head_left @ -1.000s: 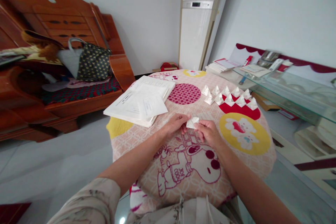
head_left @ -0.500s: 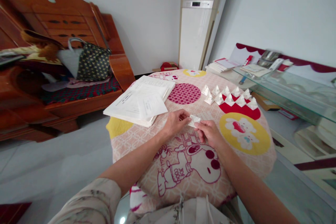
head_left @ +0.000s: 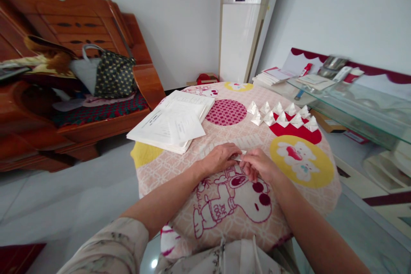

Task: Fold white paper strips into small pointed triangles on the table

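Just below the frame's centre, we pinch a small folded paper piece point(head_left: 239, 158) between left hand point(head_left: 221, 156) and right hand point(head_left: 259, 165), now covering most of the face visible a moment ago, apparently pressing a fold.

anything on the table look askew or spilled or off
Only mildly: a loose sheet atop the paper stack lies askew, one corner jutting past the stack's right edge. I see nothing spilled or damaged.
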Demonstrator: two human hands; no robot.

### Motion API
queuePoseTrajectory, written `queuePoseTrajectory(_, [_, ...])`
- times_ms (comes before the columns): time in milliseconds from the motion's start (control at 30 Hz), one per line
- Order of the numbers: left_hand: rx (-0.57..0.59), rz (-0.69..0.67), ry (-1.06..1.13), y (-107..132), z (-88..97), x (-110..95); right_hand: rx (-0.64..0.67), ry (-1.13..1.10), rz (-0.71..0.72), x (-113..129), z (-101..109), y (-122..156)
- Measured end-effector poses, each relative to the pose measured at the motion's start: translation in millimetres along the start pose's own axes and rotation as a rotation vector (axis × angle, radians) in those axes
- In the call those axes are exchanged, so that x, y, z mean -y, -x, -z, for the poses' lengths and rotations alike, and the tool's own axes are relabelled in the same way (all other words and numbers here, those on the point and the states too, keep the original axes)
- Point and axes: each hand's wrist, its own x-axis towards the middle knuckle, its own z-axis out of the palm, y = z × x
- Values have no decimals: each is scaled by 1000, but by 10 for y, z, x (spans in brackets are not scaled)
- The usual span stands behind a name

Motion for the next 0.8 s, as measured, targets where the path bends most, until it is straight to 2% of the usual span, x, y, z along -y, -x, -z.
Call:
queuePoseTrajectory(67, [12,-12,-33,-6,2,5,-59,140,60,-14,57,-6])
queuePoseTrajectory(100, [14,-17,-54,-8,-1,10,-120,223,136,-18,94,-15])
queuePoseTrajectory(200, [26,-33,-130,-13,-23,22,-293,440,522,-28,214,-53])
queuePoseTrajectory(267, [45,-56,-202,-11,-36,17,-309,543,725,-40,276,-82])
queuePoseTrajectory(333, [67,-87,-297,-6,-43,3,-282,611,844,-61,306,-112])
queuePoseTrajectory(400, [88,-125,-394,-1,-42,-10,-248,667,899,-85,309,-140])
queuePoseTrajectory(533, [113,-201,-477,5,-24,-8,-185,788,912,-115,295,-172])
queuePoseTrajectory(667, [80,-209,-387,9,-16,16,-122,877,921,-121,315,-177])
queuePoseTrajectory(800, [8,-100,-232,23,-41,29,-50,904,940,-117,344,-177])
